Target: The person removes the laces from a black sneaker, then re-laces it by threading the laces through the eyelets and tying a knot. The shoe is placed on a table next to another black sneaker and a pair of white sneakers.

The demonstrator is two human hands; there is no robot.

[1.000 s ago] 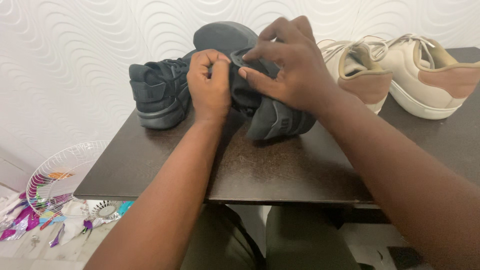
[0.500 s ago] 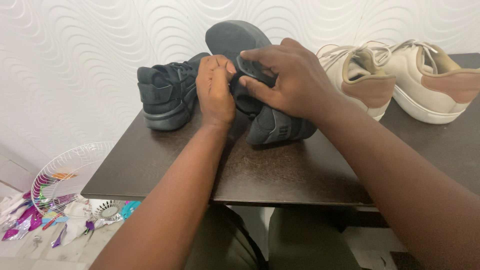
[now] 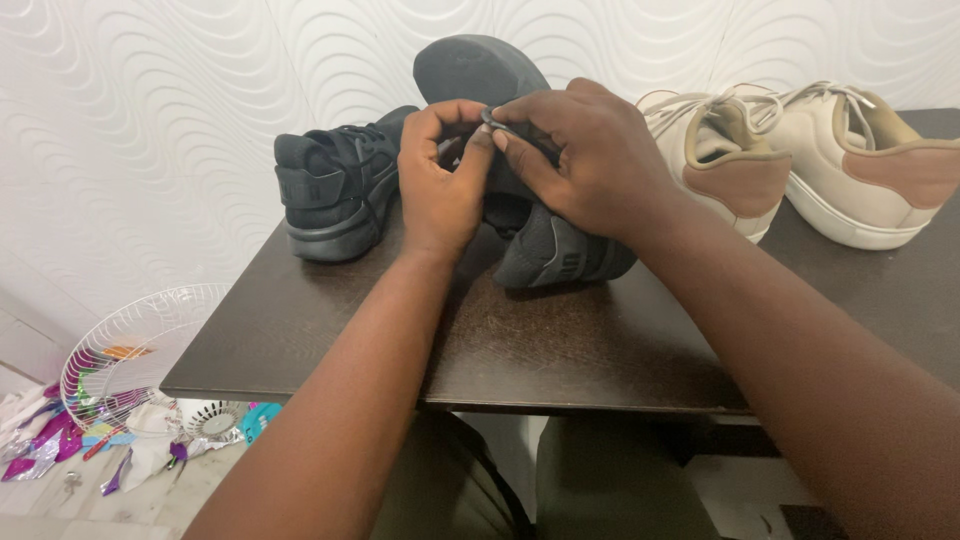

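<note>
Both hands have risen slightly since the earlier frame, and the fingertips now meet over the upturned black shoe (image 3: 545, 245), where before the left hand was a closed fist beside it. Left hand (image 3: 440, 190) is curled, thumb and forefinger pinching what appears to be a black lace or tab at the shoe's opening; right hand (image 3: 585, 155) drapes over the shoe from the other side, its fingertips pinched on the same small piece, palm steadying the upper. That shoe stands tilted, heel down on the table (image 3: 560, 350) just below the hands, sole turned toward the wall.

Judged from the grip, the work goes best with the right palm bracing the shoe so it cannot roll, while the pinch is kept short and close to the eyelet; black on black hides the detail, so touch must guide.

Left of the hands, a second black shoe (image 3: 335, 190) sits upright, touching the first. Right of the hands, two beige shoes (image 3: 800, 150) stand side by side. Beyond, a white wall (image 3: 150, 100) with wavy relief. Below left, on the floor, a white wire fan guard (image 3: 130, 350) and coloured foil scraps (image 3: 45, 445).
</note>
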